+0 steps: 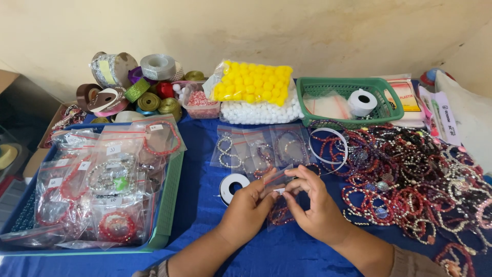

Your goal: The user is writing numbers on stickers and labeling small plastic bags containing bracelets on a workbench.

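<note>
Both hands meet at the middle of a blue-covered table (205, 205). My left hand (248, 210) and my right hand (312, 202) pinch the top edge of a small clear zip bag (279, 211) that holds a dark red beaded bracelet. The bag lies flat between the two hands. Just left of my left hand sits a black-and-white spool of cord (233, 185). Several bagged bracelets (261, 149) lie in a row just beyond the hands.
A blue tray (171, 195) full of bagged bracelets fills the left. A large heap of loose bracelets (410, 179) covers the right. At the back: ribbon rolls (138, 84), bags of yellow and white balls (253, 84), a green basket (348, 84) with a tape roll.
</note>
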